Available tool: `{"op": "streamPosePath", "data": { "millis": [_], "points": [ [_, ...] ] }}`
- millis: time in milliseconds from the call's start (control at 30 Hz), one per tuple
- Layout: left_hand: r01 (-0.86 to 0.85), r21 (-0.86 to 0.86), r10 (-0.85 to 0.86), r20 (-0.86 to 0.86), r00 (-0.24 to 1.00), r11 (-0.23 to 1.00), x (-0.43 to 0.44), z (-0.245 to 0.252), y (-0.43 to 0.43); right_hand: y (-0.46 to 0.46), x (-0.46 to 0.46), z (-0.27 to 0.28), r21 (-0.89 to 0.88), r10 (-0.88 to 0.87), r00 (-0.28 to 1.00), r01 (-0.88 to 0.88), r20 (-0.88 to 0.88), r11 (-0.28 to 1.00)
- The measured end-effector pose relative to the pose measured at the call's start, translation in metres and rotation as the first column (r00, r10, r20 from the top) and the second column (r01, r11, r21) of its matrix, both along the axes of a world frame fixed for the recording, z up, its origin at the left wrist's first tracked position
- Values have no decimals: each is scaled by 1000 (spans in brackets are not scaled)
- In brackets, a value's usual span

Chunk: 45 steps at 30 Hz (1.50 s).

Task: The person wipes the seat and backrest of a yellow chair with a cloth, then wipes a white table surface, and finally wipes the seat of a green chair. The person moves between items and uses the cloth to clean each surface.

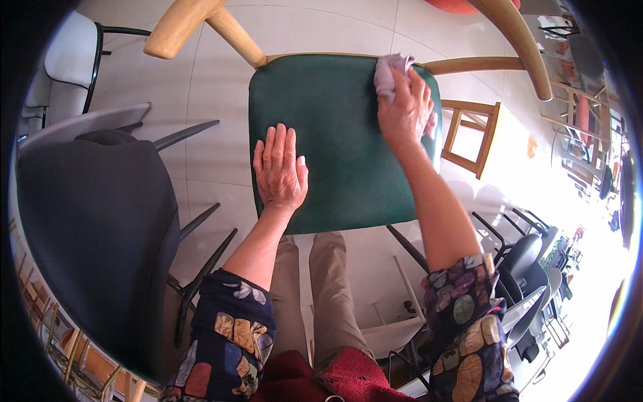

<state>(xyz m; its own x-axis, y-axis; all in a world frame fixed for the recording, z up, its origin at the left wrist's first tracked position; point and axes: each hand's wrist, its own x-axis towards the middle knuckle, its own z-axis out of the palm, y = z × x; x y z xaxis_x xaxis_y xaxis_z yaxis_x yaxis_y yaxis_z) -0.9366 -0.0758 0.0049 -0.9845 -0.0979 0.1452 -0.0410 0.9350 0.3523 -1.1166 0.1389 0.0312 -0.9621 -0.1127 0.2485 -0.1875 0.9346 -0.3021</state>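
A wooden armchair with a dark green padded seat [336, 145] stands right in front of me. My left hand [279, 163] lies flat on the left part of the seat, fingers apart from any object and pointing to the far edge. Near the far right corner, my right hand [409, 108] grips a crumpled pale pinkish cloth [387, 80] and presses it on the seat. The chair's pale wooden frame [485, 64] curves around the far side, with a thick rail end [173, 37] at the upper left.
A black upholstered chair [95, 226] with dark tapered legs fills the left side. White chairs [75, 50] stand at the upper left. Right of the green seat is a wooden-framed piece [472, 135]; several black chairs [522, 256] crowd the lower right. The floor [221, 100] is light tile.
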Motion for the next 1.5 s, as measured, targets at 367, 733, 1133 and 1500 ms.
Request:
{"op": "streamPosePath", "data": {
  "millis": [367,733,1133,1500],
  "points": [
    [12,-30,-13,-8,1000,999,2,1,-2,26,19,-6,20,-122,987,121,108,992],
    [-1,-2,1,-1,1000,1000,3,6,-1,64,199,13,84,-241,951,229,195,970],
    [11,-36,-11,-20,1000,999,6,2,-2,75,78,9,70,-366,903,360,226,930],
    [1,-65,-2,-8,1000,998,6,1,-3,81,7,-5,77,-352,918,343,181,936]
  ]
}}
